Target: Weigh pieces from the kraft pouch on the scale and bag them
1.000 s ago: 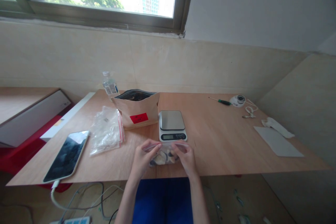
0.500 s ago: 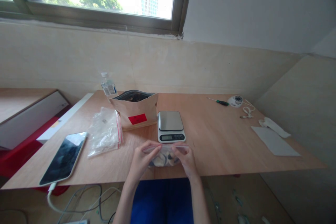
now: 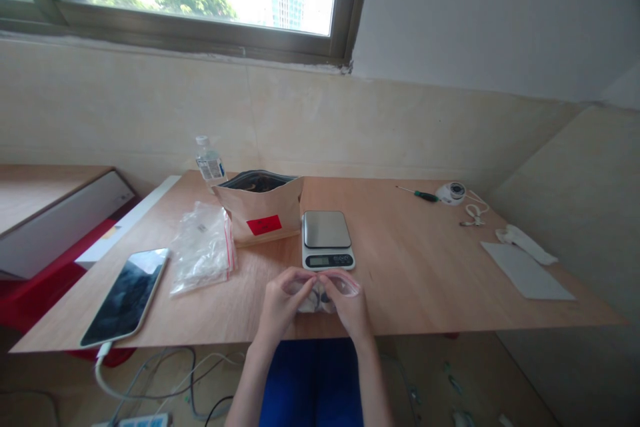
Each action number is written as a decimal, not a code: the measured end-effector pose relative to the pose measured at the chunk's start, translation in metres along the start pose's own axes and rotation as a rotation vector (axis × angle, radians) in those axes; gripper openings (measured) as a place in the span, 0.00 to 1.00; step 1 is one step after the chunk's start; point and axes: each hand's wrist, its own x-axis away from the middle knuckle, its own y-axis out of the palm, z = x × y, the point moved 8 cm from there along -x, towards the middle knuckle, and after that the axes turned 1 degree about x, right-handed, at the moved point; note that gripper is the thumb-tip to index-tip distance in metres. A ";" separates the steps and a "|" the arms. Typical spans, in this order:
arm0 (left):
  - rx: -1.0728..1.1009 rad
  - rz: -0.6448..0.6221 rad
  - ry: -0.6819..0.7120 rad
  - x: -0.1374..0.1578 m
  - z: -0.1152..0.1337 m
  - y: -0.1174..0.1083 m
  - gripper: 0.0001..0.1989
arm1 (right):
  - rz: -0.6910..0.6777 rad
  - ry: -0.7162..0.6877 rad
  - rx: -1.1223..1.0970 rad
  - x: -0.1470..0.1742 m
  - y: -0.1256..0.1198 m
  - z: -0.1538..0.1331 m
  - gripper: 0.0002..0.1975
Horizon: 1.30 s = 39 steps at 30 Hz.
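Near the table's front edge, my left hand (image 3: 285, 298) and my right hand (image 3: 349, 300) both pinch the top of a clear zip bag (image 3: 311, 305). Pale, rounded pieces with some dark parts lie inside it; their kind is too small to tell. Thumbs and fingertips meet close together at the middle of the bag's rim, and the rim bows out in a loop on either side. Just beyond my fingers stands a white kitchen scale (image 3: 327, 240) with a bare metal plate. Behind it to the left, a brown paper pouch (image 3: 260, 210) with a red label stands with its top open.
Flat clear zip bags (image 3: 203, 250) and a charging phone (image 3: 125, 297) lie on the left. A water bottle (image 3: 210, 163) stands behind the pouch. On the right are a screwdriver (image 3: 425, 196), a dome camera (image 3: 451, 193) and a white sheet (image 3: 525, 271).
My hands have come closer together along the bag's rim, which was stretched wider before and now bows into loops. The view has shifted slightly.
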 end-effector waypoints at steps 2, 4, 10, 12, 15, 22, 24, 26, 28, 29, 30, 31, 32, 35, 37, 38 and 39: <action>-0.007 0.063 0.006 0.000 0.001 -0.001 0.08 | 0.047 -0.043 0.015 0.001 0.003 -0.001 0.07; 0.002 0.089 -0.004 0.001 0.000 -0.001 0.08 | 0.086 -0.078 0.037 0.002 0.004 -0.003 0.07; 0.069 0.106 -0.044 0.001 -0.003 -0.004 0.09 | 0.062 -0.093 0.055 0.000 0.005 -0.003 0.08; 0.075 0.101 -0.068 0.003 -0.005 -0.006 0.11 | 0.044 -0.087 0.066 0.001 0.002 -0.001 0.09; 0.046 0.038 -0.098 0.004 -0.006 -0.003 0.13 | 0.080 -0.109 0.116 0.003 -0.007 -0.002 0.09; -0.017 -0.042 -0.033 -0.003 -0.001 -0.008 0.18 | 0.054 -0.152 0.197 0.006 -0.007 -0.022 0.10; -0.024 -0.014 -0.029 -0.005 -0.001 -0.018 0.22 | 0.050 -0.127 0.204 0.006 -0.017 -0.025 0.11; 0.014 0.028 -0.038 -0.006 0.000 -0.029 0.24 | 0.194 -0.070 0.205 0.006 -0.050 -0.022 0.13; 0.049 0.054 -0.039 -0.009 0.005 -0.038 0.24 | 0.475 0.007 0.190 0.008 -0.104 -0.012 0.16; 0.050 0.070 -0.031 -0.012 0.010 -0.043 0.24 | 0.607 0.034 0.176 0.009 -0.133 -0.006 0.17; 0.039 0.092 -0.015 -0.015 0.017 -0.048 0.23 | 0.735 0.051 0.160 0.010 -0.161 0.000 0.19; 0.019 0.114 0.012 -0.019 0.026 -0.053 0.22 | 0.829 0.061 0.151 0.008 -0.186 0.006 0.20; -0.006 0.140 0.046 -0.023 0.036 -0.058 0.22 | 0.900 0.056 0.132 0.003 -0.209 0.012 0.20; -0.123 0.228 0.200 -0.037 0.074 -0.073 0.19 | 1.000 0.076 0.107 -0.018 -0.259 0.030 0.22; -0.244 0.289 0.330 -0.048 0.102 -0.083 0.16 | 1.010 0.090 0.149 -0.030 -0.275 0.038 0.25; -0.319 0.327 0.395 -0.053 0.116 -0.088 0.14 | 1.017 0.097 0.168 -0.033 -0.279 0.042 0.27; -0.405 0.369 0.454 -0.057 0.129 -0.093 0.13 | 1.020 0.104 0.192 -0.034 -0.280 0.045 0.30</action>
